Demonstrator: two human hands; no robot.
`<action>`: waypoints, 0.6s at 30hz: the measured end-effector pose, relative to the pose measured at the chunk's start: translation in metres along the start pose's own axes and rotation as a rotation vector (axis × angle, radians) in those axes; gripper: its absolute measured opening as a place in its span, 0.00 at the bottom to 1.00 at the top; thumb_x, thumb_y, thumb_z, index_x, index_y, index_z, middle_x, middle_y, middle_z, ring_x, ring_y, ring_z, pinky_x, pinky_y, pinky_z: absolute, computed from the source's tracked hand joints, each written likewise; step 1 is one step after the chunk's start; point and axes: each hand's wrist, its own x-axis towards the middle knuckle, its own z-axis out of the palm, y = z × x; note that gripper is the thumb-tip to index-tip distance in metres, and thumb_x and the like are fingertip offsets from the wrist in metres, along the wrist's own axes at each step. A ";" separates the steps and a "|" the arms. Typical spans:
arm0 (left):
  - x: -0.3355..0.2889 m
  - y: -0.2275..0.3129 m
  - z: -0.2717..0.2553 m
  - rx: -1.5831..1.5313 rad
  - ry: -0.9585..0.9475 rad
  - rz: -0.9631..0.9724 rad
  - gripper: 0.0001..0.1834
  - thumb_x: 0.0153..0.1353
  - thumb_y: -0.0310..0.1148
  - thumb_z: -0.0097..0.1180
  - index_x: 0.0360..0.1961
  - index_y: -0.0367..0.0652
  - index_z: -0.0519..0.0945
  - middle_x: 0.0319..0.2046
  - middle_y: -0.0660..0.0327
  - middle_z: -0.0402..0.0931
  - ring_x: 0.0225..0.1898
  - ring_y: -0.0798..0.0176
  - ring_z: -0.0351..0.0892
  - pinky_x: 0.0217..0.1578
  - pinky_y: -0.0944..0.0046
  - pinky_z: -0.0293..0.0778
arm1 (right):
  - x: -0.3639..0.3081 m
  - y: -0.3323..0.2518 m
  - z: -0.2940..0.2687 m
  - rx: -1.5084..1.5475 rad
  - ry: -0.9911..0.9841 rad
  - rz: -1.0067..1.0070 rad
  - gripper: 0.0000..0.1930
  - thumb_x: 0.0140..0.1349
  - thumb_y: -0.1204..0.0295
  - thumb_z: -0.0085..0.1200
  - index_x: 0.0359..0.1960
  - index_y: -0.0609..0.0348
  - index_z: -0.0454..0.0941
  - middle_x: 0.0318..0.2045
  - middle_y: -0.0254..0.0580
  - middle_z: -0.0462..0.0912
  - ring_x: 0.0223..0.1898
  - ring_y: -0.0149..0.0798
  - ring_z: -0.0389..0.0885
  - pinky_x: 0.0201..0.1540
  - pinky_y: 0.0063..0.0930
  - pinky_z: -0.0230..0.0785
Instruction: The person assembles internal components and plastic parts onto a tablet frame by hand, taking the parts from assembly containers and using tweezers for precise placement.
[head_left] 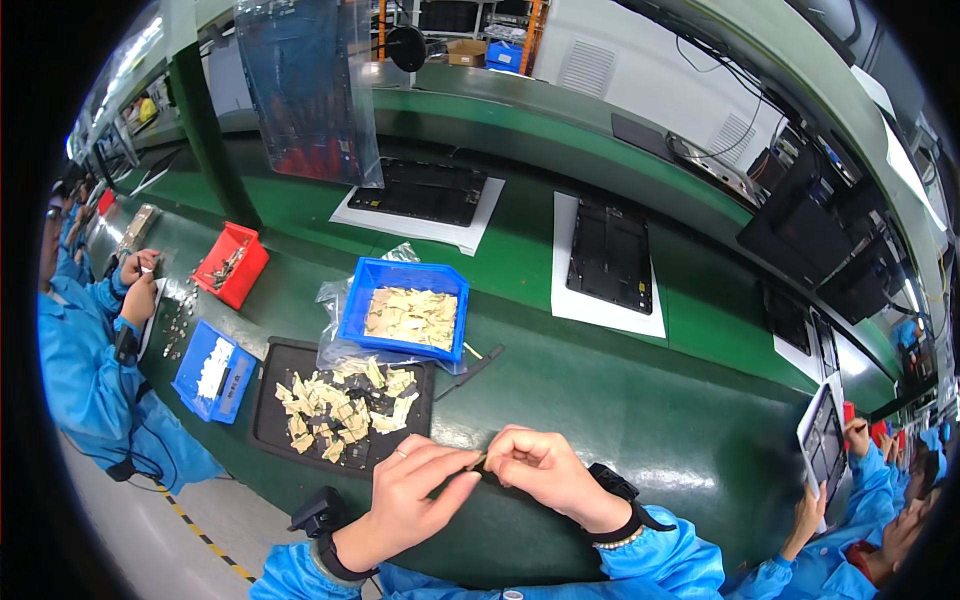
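1 tray (270,425); 1 red bin (247,280) beyond

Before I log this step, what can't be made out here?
In the head view:
Small piece: too small to identify, partly covered by left hand and right hand.
Floor of larger blue bin: hidden by tan pieces inside.
Clear bag: partly hidden by that bin.
Co-worker at right: cut off by lower edge.

The green worktop (590,395) looks smooth and semi-glossy, catching pale reflections. The larger blue bin (461,312) and red bin (245,281) are smooth, faintly shiny plastic; the black tray (268,418) seems matt plastic. The cream scraps (325,405) look papery and creased. The clear bag (337,352) is glossy, crumpled film; the blue sleeves (665,556) are wrinkled cloth.
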 end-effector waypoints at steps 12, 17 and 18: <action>-0.006 -0.005 -0.022 0.611 0.082 0.374 0.15 0.39 0.33 0.64 0.34 0.50 0.85 0.31 0.73 0.80 0.28 0.70 0.73 0.24 0.71 0.62 | 0.011 -0.003 0.007 0.316 -0.140 0.332 0.07 0.67 0.71 0.54 0.39 0.62 0.77 0.30 0.34 0.78 0.29 0.27 0.76 0.35 0.22 0.71; -0.004 0.003 -0.021 0.658 0.046 0.407 0.15 0.41 0.31 0.64 0.35 0.49 0.85 0.30 0.72 0.80 0.27 0.70 0.73 0.24 0.70 0.64 | 0.008 -0.003 0.007 0.314 -0.118 0.317 0.07 0.66 0.71 0.54 0.39 0.61 0.78 0.30 0.30 0.77 0.30 0.24 0.75 0.33 0.19 0.70; -0.005 0.002 -0.018 0.657 0.045 0.410 0.15 0.41 0.31 0.64 0.35 0.49 0.85 0.30 0.72 0.80 0.27 0.70 0.73 0.24 0.70 0.64 | 0.008 -0.002 0.007 0.315 -0.116 0.315 0.07 0.66 0.71 0.54 0.39 0.61 0.78 0.30 0.30 0.77 0.30 0.24 0.75 0.33 0.19 0.70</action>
